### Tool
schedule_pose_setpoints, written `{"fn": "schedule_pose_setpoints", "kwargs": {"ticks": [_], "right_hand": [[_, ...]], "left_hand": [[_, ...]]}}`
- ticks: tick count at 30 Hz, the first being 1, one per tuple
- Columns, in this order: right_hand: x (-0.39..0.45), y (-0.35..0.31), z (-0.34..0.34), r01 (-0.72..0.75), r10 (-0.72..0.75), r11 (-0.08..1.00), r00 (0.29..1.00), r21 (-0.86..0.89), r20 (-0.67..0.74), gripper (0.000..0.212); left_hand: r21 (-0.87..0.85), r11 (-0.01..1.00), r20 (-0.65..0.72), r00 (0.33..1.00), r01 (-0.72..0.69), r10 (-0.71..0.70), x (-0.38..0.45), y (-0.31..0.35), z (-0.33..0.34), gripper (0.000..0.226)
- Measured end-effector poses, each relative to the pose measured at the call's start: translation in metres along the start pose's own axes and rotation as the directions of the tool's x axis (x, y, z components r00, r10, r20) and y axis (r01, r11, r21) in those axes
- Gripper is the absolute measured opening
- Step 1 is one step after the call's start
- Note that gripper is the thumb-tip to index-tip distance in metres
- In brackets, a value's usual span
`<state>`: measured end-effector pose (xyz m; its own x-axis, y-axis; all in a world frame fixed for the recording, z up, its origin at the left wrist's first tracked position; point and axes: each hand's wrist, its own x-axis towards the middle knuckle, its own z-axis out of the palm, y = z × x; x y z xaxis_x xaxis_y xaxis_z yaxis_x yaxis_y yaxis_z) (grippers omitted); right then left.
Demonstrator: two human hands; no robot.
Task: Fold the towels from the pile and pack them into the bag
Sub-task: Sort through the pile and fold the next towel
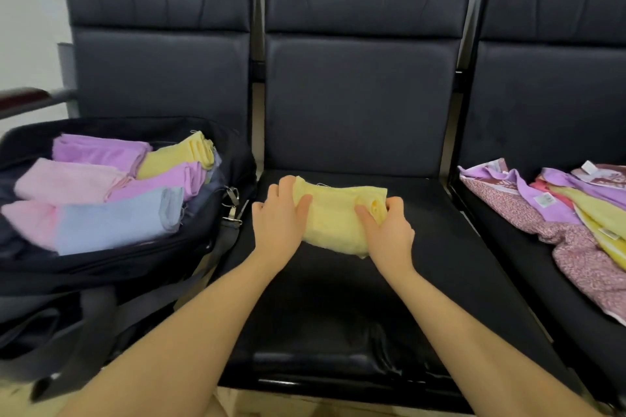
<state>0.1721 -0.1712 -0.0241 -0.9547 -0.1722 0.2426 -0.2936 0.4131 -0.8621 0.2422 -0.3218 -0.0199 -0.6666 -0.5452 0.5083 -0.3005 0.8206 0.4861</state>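
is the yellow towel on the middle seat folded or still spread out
Folded: the yellow towel is a compact layered bundle, gripped at its ends by the left hand and right hand.

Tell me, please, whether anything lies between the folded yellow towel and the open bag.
Nothing visible does: both hands hold the folded yellow towel on the middle seat, and the open bag sits directly to its left.

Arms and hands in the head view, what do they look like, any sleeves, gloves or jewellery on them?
Both forearms are bare right up to the bottom edge of the picture, with no sleeves showing. The left hand and the right hand wear no gloves, and no rings, watch or bracelets show on the fingers or wrists. No markings show.
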Motion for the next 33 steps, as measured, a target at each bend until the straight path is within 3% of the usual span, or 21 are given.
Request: {"fn": "schedule_pose_setpoints", "kwargs": {"ticks": [7,13,25,27,30,33], "right_hand": [[-0.015,-0.083,0.038,0.078,-0.091,0.985,0.993,0.157,0.077,0.028],[-0.014,-0.146,0.109,0.164,-0.190,0.967,0.974,0.197,0.120,0.029],[0.028,-0.207,0.260,0.347,-0.393,0.898,0.909,0.269,0.138,0.028],[0.032,-0.199,0.278,0.342,-0.385,0.912,0.904,0.225,0.186,0.028],[0.028,-0.181,0.295,0.363,-0.347,0.932,0.897,-0.009,0.273,0.029],[0.022,-0.170,0.301,0.453,-0.383,0.820,0.888,-0.349,0.254,0.045]], "left_hand": [[-0.116,0.993,-0.127,0.991,0.037,-0.052,0.015,-0.044,-0.079,0.042],[-0.008,0.999,-0.184,0.982,0.051,-0.052,0.053,-0.117,-0.130,0.037],[-0.107,0.982,-0.257,0.950,0.157,-0.180,0.134,-0.252,-0.142,0.036],[-0.083,0.974,-0.217,0.950,0.212,-0.226,0.137,-0.271,-0.132,0.036],[0.072,0.940,-0.003,0.943,0.333,-0.333,0.137,-0.300,-0.117,0.037],[0.256,0.893,0.080,0.913,0.369,-0.400,0.133,-0.316,-0.107,0.040]]}}
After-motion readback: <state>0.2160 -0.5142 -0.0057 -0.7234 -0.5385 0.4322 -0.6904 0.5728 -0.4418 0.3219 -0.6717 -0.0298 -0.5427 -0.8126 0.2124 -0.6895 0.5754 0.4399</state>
